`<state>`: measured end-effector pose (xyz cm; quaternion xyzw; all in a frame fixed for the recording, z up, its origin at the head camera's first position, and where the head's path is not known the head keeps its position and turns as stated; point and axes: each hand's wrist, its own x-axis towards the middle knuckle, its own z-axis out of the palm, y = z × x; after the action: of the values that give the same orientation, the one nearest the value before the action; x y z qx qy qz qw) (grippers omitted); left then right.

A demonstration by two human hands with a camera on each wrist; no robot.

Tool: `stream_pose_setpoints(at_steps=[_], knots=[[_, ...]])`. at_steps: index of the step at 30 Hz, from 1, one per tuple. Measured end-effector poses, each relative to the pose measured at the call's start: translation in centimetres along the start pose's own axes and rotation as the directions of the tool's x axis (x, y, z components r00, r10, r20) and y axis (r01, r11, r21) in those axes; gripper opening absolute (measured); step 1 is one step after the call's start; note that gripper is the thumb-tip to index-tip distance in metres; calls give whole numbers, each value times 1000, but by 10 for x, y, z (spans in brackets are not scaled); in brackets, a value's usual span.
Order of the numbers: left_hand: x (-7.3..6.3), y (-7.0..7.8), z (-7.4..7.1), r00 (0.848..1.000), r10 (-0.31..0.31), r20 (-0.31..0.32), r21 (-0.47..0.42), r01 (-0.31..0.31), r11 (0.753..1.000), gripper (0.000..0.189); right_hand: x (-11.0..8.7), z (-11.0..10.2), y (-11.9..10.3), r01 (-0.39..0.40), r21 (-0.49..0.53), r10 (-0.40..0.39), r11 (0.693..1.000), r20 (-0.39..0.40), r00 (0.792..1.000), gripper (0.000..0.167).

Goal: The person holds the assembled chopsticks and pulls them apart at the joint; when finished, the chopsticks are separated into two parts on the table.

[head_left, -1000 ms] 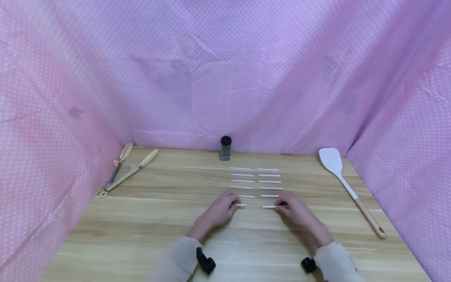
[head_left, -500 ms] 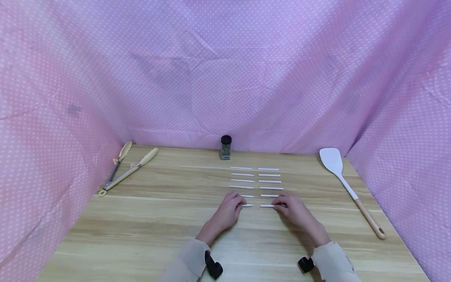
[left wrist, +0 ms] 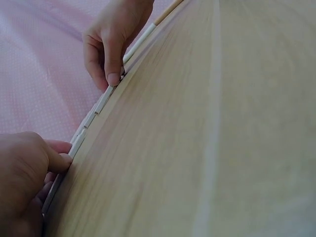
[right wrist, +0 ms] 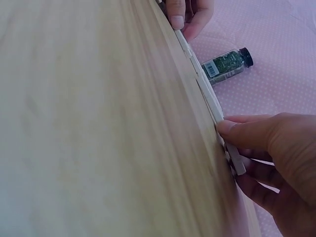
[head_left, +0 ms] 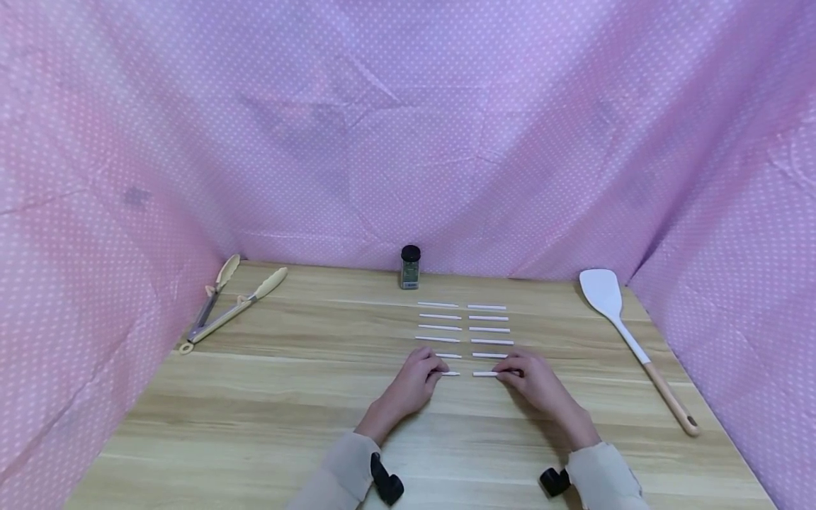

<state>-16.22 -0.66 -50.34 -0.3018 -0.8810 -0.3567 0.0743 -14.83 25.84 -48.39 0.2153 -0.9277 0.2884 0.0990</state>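
Near the middle of the table, my left hand [head_left: 410, 382] pinches a thin white stick [head_left: 451, 374] whose inner end looks tapered. Facing it, my right hand [head_left: 537, 382] pinches another white stick [head_left: 484, 374] with a blunt end. The two sticks lie roughly in line, with a small gap between them. Beyond the hands, several similar sticks lie in a left column [head_left: 440, 327] and a right column [head_left: 489, 330], forming paired rows. In the right wrist view, thumb and fingers of the right hand [right wrist: 281, 158] hold the stick close to the wood. Each hand hides its stick's outer end.
A small black-capped jar [head_left: 411, 269] of green contents stands behind the rows. Spread tongs [head_left: 232, 315] lie at the left of the wooden table [head_left: 255, 439]. A white spatula [head_left: 618, 322] with a wooden handle lies at the right. Pink dotted cloth [head_left: 408, 142] encloses the table.
My left hand has moved right with its stick, and my right hand has shifted slightly left with its own. The gap between the two sticks has narrowed. Both hands keep their pinch.
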Motion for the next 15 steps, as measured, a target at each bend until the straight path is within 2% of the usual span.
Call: stream_pose_setpoints(at_steps=[8, 15], knots=[[0, -3, 2, 1000, 17, 12, 19, -18, 1000, 12, 0, 2, 1, -30, -6, 31, 1000, 10, 999, 12], [-2, -2, 2, 999, 50, -15, 76, -49, 996, 13, -1, 2, -1, -75, -9, 75, 997, 34, 997, 11]])
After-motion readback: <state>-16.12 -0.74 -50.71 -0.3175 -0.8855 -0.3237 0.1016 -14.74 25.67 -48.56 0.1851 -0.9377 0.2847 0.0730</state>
